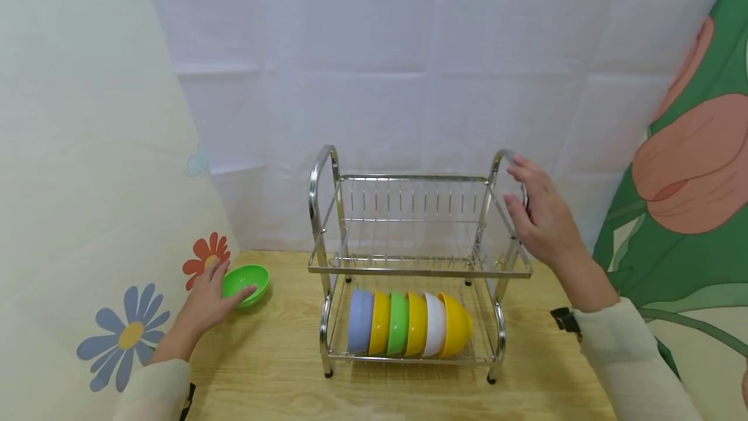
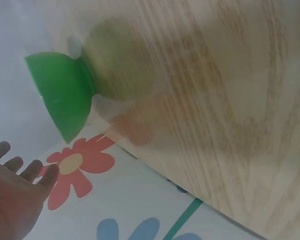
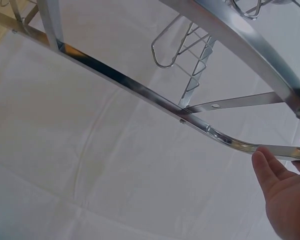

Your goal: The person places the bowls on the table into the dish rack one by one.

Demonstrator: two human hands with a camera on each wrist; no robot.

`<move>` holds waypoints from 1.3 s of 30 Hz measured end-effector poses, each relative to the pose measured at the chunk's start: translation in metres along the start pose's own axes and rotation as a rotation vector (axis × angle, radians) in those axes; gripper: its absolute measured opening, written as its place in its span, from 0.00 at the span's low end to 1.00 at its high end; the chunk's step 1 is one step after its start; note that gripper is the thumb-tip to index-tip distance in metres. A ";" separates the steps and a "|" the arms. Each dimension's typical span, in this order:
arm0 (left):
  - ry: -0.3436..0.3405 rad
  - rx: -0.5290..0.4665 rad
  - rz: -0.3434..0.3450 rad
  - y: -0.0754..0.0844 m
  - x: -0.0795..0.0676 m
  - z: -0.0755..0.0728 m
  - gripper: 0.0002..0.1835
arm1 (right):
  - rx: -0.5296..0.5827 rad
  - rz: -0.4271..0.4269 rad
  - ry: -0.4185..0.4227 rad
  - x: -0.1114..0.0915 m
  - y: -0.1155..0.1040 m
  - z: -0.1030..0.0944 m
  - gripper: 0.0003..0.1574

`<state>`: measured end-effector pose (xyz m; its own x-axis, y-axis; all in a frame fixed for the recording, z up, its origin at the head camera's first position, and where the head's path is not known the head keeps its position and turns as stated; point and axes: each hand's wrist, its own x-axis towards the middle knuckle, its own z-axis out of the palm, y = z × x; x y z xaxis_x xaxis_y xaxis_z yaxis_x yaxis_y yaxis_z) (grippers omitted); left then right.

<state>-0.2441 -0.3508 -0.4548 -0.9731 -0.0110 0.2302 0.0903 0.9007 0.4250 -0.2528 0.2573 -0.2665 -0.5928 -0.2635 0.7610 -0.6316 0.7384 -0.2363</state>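
At the left, a green bowl (image 1: 252,283) stands upright on the table, and the left wrist view shows its side and foot. My left hand (image 1: 207,297) is beside it with fingers loosely extended; the left wrist view shows a gap between those fingertips and the bowl. My right hand (image 1: 540,216) is at the top right handle of a two-tier metal dish rack (image 1: 421,273), with the bar between thumb and fingers. In the right wrist view, fingertips (image 3: 261,156) meet the curved bar. Several bowls in blue, yellow, green and white (image 1: 399,323) stand on edge in the lower tier.
The rack stands on a wood-grain table (image 1: 274,369). Behind it hangs a white cloth (image 1: 380,70). A flower-patterned cloth (image 1: 105,180) borders the left side, and a green one with large pink flowers (image 1: 689,167) borders the right.
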 end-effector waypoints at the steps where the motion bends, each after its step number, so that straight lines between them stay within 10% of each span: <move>1: -0.001 0.006 -0.005 -0.001 0.000 0.001 0.56 | 0.001 0.002 0.000 0.000 0.000 0.000 0.30; 39: -0.119 0.004 -0.174 -0.013 0.004 0.032 0.70 | 0.009 -0.002 0.040 -0.003 0.002 0.005 0.29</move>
<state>-0.2565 -0.3481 -0.4874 -0.9921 -0.1153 0.0491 -0.0815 0.8914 0.4459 -0.2548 0.2561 -0.2722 -0.5706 -0.2399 0.7854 -0.6378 0.7319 -0.2399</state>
